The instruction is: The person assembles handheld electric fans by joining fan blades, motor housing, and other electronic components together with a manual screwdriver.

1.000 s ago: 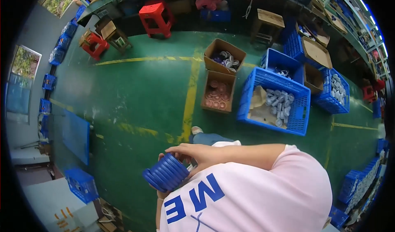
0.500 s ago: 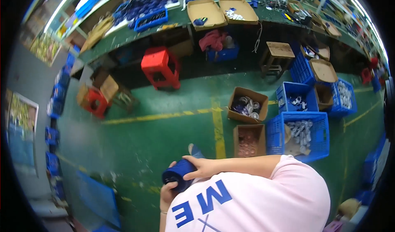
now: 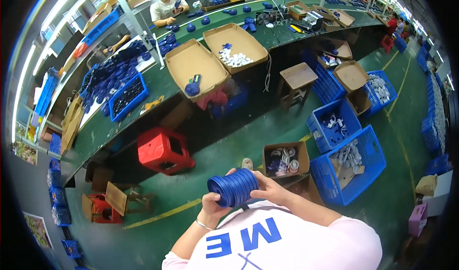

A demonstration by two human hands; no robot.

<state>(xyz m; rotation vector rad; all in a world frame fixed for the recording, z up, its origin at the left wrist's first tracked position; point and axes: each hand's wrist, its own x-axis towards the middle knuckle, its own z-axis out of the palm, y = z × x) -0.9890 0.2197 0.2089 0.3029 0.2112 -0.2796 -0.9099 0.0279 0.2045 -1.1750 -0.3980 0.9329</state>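
Note:
A stack of dark blue round plastic pieces (image 3: 235, 187), ribbed along its side like nested rings, lies sideways in front of my chest. My left hand (image 3: 216, 204) grips its left end, with the thumb over the rim. At the other end, my right hand (image 3: 270, 190) is closed round the stack, thumb on the near side and fingers behind. Some of the fingers are hidden by the stack. Just beyond it on the right stands a cardboard box (image 3: 306, 151) with white and dark round parts inside.
Blue crates (image 3: 322, 186) of white parts stand to the right. Ahead are a red stool (image 3: 155, 151) and a wooden stool (image 3: 299, 75). The long green bench (image 3: 106, 133) carries cardboard trays (image 3: 178, 59) and many blue parts. A person (image 3: 165, 11) sits behind it.
The view has swung toward the bench, which now looks nearer. Both hands have brought the blue stack up and turned it sideways, and my left hand shows more fully.

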